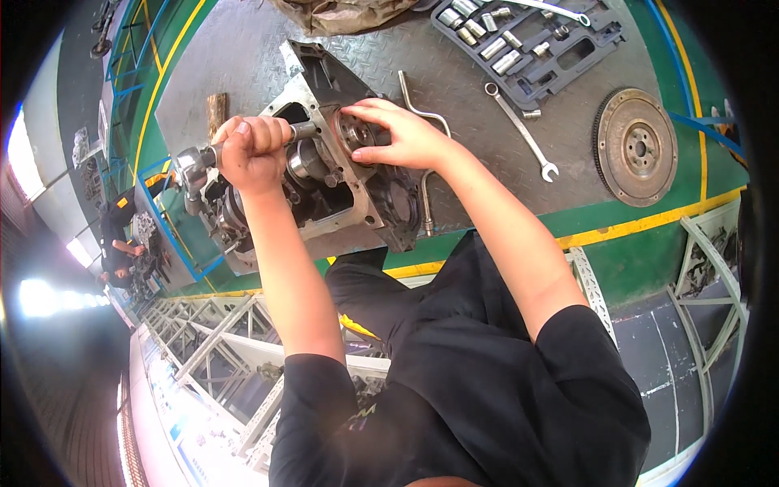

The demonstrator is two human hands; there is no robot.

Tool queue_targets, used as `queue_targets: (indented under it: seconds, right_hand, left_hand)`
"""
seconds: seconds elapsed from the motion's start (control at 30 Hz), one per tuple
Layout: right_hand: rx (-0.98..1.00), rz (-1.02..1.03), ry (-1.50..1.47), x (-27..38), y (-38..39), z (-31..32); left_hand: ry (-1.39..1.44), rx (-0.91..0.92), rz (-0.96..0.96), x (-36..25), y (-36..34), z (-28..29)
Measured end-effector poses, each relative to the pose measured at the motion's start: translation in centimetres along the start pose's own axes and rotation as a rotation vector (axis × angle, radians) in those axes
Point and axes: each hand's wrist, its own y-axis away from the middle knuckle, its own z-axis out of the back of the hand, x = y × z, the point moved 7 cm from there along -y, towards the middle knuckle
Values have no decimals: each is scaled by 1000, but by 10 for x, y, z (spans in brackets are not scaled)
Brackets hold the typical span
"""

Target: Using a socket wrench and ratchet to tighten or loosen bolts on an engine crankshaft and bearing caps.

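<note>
Lying on treadplate (466, 97) amid green floor (649, 264), an engine block (363, 193) meets the splayed right grip (410, 140); left grip (256, 154) clasps a tool (193, 167)

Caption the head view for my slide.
Left hand grips a metal tool over an engine block; right hand at the block's end.

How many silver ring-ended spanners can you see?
2. One lies on the patterned metal surface between the engine block and the toothed disc; the other lies over the socket case, near the picture's top edge. More may be hidden.
</note>
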Motion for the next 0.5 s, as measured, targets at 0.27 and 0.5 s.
queue_targets:
  seconds: [0.27,0.5]
  right_hand:
    - [110,-17,-17,-1,-11,6]
    - [97,-100,-44,-1,-8,1]
  left_hand:
    - [-44,112,-32,-2,0,-6]
    - [-30,93,4,1,-1,-4]
